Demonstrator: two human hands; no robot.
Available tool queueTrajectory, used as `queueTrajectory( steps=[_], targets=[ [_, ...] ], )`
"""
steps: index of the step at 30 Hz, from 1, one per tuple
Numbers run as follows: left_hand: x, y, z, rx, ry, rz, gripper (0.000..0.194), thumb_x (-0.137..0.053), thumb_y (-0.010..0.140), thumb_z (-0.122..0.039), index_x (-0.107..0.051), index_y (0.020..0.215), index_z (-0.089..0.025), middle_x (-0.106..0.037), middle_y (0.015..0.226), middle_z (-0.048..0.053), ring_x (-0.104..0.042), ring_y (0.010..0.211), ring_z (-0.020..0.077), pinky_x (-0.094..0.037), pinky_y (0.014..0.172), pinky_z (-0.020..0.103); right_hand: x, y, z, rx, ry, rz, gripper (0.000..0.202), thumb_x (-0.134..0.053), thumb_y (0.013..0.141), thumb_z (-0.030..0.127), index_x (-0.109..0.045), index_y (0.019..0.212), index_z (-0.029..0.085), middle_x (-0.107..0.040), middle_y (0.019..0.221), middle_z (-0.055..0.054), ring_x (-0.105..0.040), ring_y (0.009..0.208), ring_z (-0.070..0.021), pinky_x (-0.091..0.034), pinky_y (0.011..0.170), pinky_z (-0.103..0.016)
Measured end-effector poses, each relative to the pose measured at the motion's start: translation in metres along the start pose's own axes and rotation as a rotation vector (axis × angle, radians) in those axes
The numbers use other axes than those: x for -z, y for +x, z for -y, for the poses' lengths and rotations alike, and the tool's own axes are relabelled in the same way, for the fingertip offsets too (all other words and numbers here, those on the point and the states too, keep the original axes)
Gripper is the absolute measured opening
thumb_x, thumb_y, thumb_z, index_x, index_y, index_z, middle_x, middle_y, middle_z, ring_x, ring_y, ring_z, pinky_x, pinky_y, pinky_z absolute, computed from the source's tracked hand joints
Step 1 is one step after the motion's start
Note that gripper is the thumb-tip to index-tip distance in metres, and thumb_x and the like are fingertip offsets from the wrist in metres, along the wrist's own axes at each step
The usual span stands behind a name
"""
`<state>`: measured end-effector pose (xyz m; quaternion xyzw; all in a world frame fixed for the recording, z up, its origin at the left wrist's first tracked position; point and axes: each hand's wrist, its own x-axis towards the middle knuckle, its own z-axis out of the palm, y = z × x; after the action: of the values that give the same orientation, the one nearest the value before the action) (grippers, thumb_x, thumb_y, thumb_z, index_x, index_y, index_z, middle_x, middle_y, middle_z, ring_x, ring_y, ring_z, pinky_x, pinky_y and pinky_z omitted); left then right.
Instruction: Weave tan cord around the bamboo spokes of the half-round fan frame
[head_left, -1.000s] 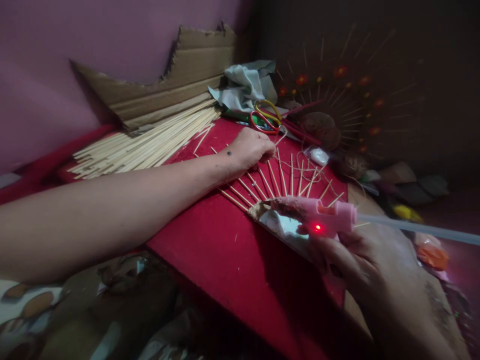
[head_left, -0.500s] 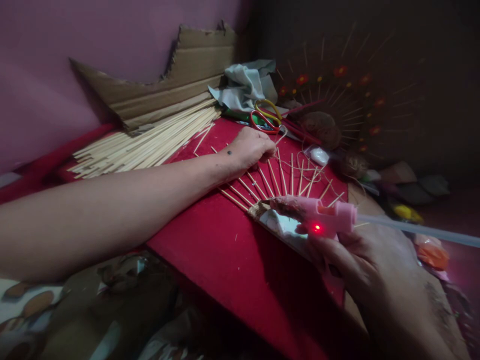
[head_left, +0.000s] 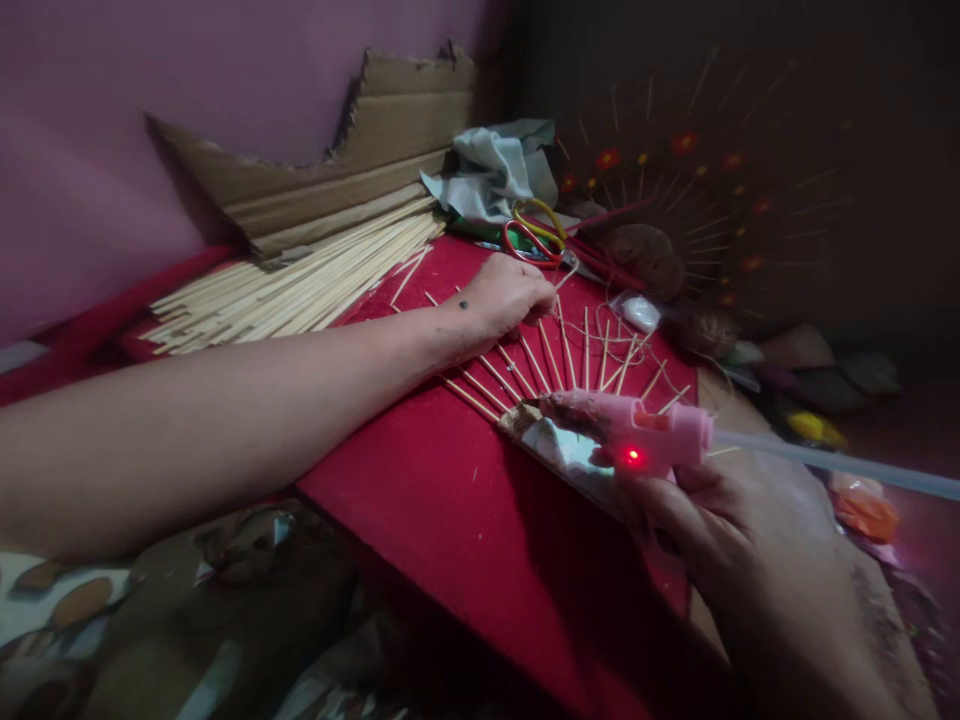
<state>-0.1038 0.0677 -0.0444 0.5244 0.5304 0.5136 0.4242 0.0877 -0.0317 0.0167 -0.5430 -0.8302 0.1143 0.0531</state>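
Note:
My right hand [head_left: 705,530] is wrapped round a pink hot glue gun [head_left: 664,440] with a lit red lamp and a clear glue stick out of its back. The gun's grimy nozzle end points left, over the twine-covered edge of a half-round base [head_left: 520,420] with a white middle. Thin wooden sticks [head_left: 549,355] fan out from this base. Beyond the gun, my left hand [head_left: 514,295] is closed over the sticks, its fingertips pinched on thin twine [head_left: 568,272]. Loose loops of the twine lie across the stick ends to the right.
A red table [head_left: 420,510] lies under the work. At the back left are a bundle of sticks [head_left: 300,285] and torn cardboard [head_left: 300,190]. Scissors [head_left: 536,240], a grey cloth [head_left: 495,170] and twine balls [head_left: 641,255] sit behind. A flowered stick fan [head_left: 682,145] stands in shadow.
Almost nothing differs. The whole view has shifted slightly; both hands and the glue gun keep their places over the base and sticks.

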Motion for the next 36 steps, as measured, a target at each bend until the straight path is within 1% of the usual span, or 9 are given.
queueTrajectory(
  steps=[4, 11, 16, 20, 24, 26, 28, 32, 36],
  targets=[
    [0.001, 0.001, 0.000, 0.005, 0.008, 0.002, 0.010, -0.051, 0.066, -0.010, -0.056, 0.057, -0.010, -0.047, 0.051, 0.000, -0.038, 0.040, 0.0047, -0.029, 0.040, 0.021, -0.001, 0.000, 0.001, -0.001, 0.028, 0.031, 0.031, -0.047, 0.079, 0.031, -0.061, 0.054, 0.020, -0.053, 0.042, 0.000, -0.048, 0.037, -0.0114, -0.029, 0.032, -0.021],
    [0.001, 0.000, -0.001, 0.006, 0.013, 0.002, 0.010, -0.051, 0.066, -0.010, -0.058, 0.058, -0.010, -0.047, 0.050, 0.000, -0.037, 0.040, 0.0044, -0.029, 0.040, 0.021, 0.000, -0.004, 0.000, -0.019, 0.011, -0.005, 0.037, -0.048, 0.079, 0.031, -0.054, 0.044, 0.020, -0.046, 0.036, 0.000, -0.044, 0.032, -0.0105, -0.026, 0.030, -0.021],
    [0.000, 0.000, -0.001, -0.003, 0.004, 0.004, 0.011, -0.050, 0.066, -0.010, -0.056, 0.057, -0.010, -0.046, 0.050, 0.000, -0.037, 0.039, 0.0047, -0.029, 0.040, 0.021, -0.002, -0.004, 0.001, -0.010, 0.046, -0.014, 0.033, -0.049, 0.078, 0.033, -0.059, 0.049, 0.020, -0.050, 0.038, 0.000, -0.047, 0.034, -0.0115, -0.028, 0.031, -0.021],
    [0.000, 0.000, -0.001, 0.013, 0.022, 0.008, 0.011, -0.051, 0.068, -0.010, -0.056, 0.058, -0.010, -0.045, 0.050, -0.001, -0.037, 0.039, 0.0041, -0.028, 0.041, 0.019, -0.005, -0.005, 0.000, -0.026, 0.162, -0.105, 0.033, -0.048, 0.078, 0.035, -0.061, 0.050, 0.021, -0.051, 0.039, -0.001, -0.051, 0.038, -0.0136, -0.031, 0.031, -0.020],
    [0.000, 0.000, -0.001, 0.019, 0.034, 0.008, 0.011, -0.052, 0.068, -0.011, -0.056, 0.058, -0.010, -0.045, 0.051, -0.001, -0.036, 0.040, 0.0040, -0.028, 0.040, 0.020, -0.002, -0.004, -0.001, -0.031, 0.098, 0.009, 0.031, -0.051, 0.076, 0.032, -0.062, 0.050, 0.020, -0.052, 0.040, 0.000, -0.050, 0.036, -0.0128, -0.032, 0.032, -0.020],
    [0.000, 0.000, -0.001, 0.012, 0.024, 0.008, 0.010, -0.051, 0.067, -0.010, -0.056, 0.058, -0.010, -0.045, 0.051, 0.000, -0.036, 0.039, 0.0045, -0.029, 0.040, 0.021, 0.000, -0.002, 0.001, -0.012, 0.084, 0.002, 0.033, -0.051, 0.076, 0.032, -0.061, 0.046, 0.021, -0.049, 0.037, 0.000, -0.048, 0.034, -0.0120, -0.031, 0.031, -0.021],
    [0.000, 0.000, 0.000, -0.001, 0.007, 0.009, 0.010, -0.050, 0.066, -0.010, -0.055, 0.057, -0.010, -0.045, 0.051, 0.000, -0.036, 0.039, 0.0050, -0.029, 0.039, 0.022, 0.000, 0.000, 0.004, 0.015, 0.104, -0.028, 0.029, -0.050, 0.077, 0.031, -0.067, 0.055, 0.022, -0.054, 0.041, -0.001, -0.052, 0.039, -0.0135, -0.035, 0.034, -0.021],
    [0.000, 0.000, 0.001, -0.024, -0.006, 0.009, 0.010, -0.050, 0.065, -0.010, -0.056, 0.056, -0.010, -0.045, 0.051, 0.001, -0.036, 0.040, 0.0056, -0.029, 0.040, 0.022, 0.000, 0.002, 0.010, 0.044, 0.161, -0.059, 0.034, -0.045, 0.080, 0.029, -0.070, 0.102, 0.025, -0.070, 0.071, -0.003, -0.064, 0.059, -0.0177, -0.045, 0.046, -0.021],
    [0.000, -0.001, 0.001, -0.025, 0.009, 0.010, 0.010, -0.050, 0.065, -0.011, -0.057, 0.057, -0.010, -0.045, 0.051, 0.001, -0.037, 0.041, 0.0056, -0.029, 0.041, 0.022, -0.002, -0.001, 0.007, 0.029, 0.172, -0.021, 0.034, -0.048, 0.079, 0.032, -0.068, 0.106, 0.027, -0.071, 0.072, -0.002, -0.066, 0.062, -0.0195, -0.045, 0.043, -0.021]
  ],
)
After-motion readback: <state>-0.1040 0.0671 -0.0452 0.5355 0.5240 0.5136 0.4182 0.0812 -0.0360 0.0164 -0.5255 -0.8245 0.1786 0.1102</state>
